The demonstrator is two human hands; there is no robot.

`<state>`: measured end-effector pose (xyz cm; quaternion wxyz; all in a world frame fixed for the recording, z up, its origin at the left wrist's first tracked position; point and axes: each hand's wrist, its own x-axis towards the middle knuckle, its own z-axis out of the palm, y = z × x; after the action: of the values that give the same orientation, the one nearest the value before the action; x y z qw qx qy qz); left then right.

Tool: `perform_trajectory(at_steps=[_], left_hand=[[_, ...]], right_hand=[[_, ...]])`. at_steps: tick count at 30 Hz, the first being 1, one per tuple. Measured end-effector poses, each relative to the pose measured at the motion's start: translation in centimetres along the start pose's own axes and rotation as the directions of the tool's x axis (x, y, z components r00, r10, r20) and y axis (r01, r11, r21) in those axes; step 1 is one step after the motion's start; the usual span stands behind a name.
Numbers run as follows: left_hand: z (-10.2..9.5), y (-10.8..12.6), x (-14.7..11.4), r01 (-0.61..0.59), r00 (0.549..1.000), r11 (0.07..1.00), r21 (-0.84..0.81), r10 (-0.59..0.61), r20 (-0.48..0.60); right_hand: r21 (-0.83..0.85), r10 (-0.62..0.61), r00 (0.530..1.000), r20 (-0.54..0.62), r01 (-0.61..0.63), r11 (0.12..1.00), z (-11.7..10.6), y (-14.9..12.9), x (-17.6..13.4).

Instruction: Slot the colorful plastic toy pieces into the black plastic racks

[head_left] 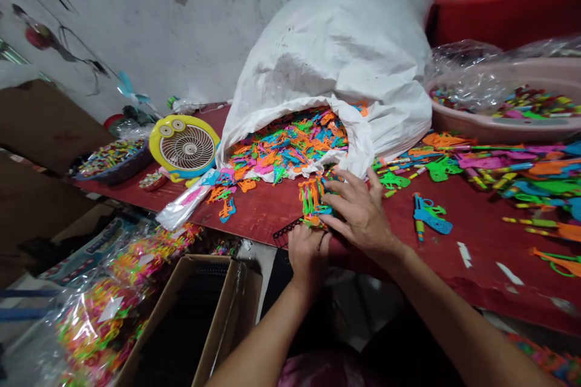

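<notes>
My left hand (308, 252) is closed at the front edge of the red table, around a black plastic strip with holes (287, 232) that sticks out to its left. Just above it is a row of small toy pistols (312, 196) in orange, green and blue plastic, close together. My right hand (361, 211) reaches over from the right with its fingers spread, fingertips at the right side of this row. Behind both hands a big white sack (336, 42) lies with its mouth towards me, full of loose toy pistols (290, 142).
Left of the sack stands a yellow fan (186, 148), near a basin of small pieces (113, 160). Assembled toy pistols (535, 175) lie at right, below a pink basin (503, 127). A cardboard box of black strips (181, 314) and bagged colourful pieces (97, 320) stand below left.
</notes>
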<state>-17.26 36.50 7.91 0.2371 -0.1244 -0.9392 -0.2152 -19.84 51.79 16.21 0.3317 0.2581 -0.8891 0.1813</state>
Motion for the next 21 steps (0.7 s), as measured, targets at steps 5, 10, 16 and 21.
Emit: perform_trajectory(at_steps=[5, 10, 16, 21], left_hand=[[0.0, 0.4, 0.2, 0.039, 0.999, 0.999, -0.018, -0.039, 0.005], [-0.7, 0.1, -0.1, 0.025, 0.999, 0.982, -0.186, -0.019, 0.030], [-4.0, -2.5, 0.3, 0.019, 0.969, 0.843, -0.537, -0.147, -0.196], [-6.0, -2.7, 6.8, 0.170, 0.966, 0.610, -0.774, -0.257, 0.010]], right_hand=[[0.138, 0.044, 0.999, 0.029, -0.048, 0.989, -0.1, 0.6, 0.2], [0.019, -0.042, 0.996, 0.081, 0.040, 0.999, -0.6, 0.4, 0.3], [0.005, -0.060, 0.971, 0.232, 0.061, 0.998, -1.5, 0.9, 0.5], [-0.028, -0.095, 0.950, 0.299, 0.108, 0.994, -1.9, 1.4, 0.8]])
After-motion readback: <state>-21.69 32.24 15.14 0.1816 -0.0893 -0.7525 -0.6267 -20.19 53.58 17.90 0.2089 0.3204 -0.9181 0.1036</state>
